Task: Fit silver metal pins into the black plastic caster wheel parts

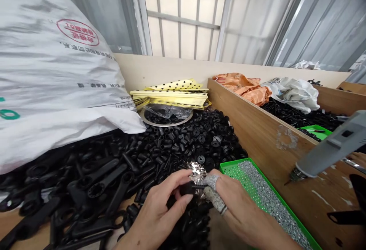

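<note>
My left hand (162, 200) is closed, thumb and fingers curled around a black plastic part (187, 189) that is mostly hidden. A slim dark end of it reaches toward my right hand (233, 198). Grey wrapping covers two fingertips of that hand, which are pressed together at the part; what they pinch is hidden. Just beyond the fingertips lies a small heap of shiny metal clips (197, 171). Under and around both hands are loose black plastic pieces (197, 219).
A green tray (234, 163) of small screws lies to the right, beside a wooden divider (243, 116). A grey electric screwdriver (323, 150) points down there. Black handles (108, 177) and a big white sack (63, 70) fill the left. Yellow papers (174, 97) lie behind.
</note>
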Motion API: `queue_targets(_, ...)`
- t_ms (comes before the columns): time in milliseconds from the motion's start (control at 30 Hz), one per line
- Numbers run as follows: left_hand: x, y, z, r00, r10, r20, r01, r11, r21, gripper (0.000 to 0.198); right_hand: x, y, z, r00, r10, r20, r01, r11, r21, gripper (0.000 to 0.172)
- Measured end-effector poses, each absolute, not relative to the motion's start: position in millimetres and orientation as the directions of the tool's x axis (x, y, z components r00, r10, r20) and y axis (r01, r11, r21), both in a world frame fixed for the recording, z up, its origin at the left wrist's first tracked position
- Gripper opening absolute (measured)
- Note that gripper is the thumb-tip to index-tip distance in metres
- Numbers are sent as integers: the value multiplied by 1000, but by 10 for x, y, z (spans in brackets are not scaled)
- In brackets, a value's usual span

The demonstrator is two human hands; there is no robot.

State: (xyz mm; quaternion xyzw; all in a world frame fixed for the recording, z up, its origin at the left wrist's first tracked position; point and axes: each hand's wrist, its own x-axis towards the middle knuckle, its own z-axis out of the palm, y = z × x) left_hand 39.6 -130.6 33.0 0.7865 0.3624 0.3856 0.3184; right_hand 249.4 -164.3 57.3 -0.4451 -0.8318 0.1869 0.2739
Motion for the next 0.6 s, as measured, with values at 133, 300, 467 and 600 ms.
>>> queue_targets(133,377,-1345,358,517,778,357,334,-567,753,29,2496,-1681,548,-535,812,234,720,583,-376,23)
queue_targets(300,431,-1429,345,564,711,421,176,-601,779,26,2435,-1747,505,-556,811,182,691,572,-441,23)
queue_targets(467,445,-1499,288,513,739,437,90,-552,829,21,2427,-1810,346,-459,874,158,556,421,-716,20)
queue_targets(600,441,-1534,261,409,851,329,251,-451,857,17,2397,-1814,261,-466,864,190,440,413,-798,26)
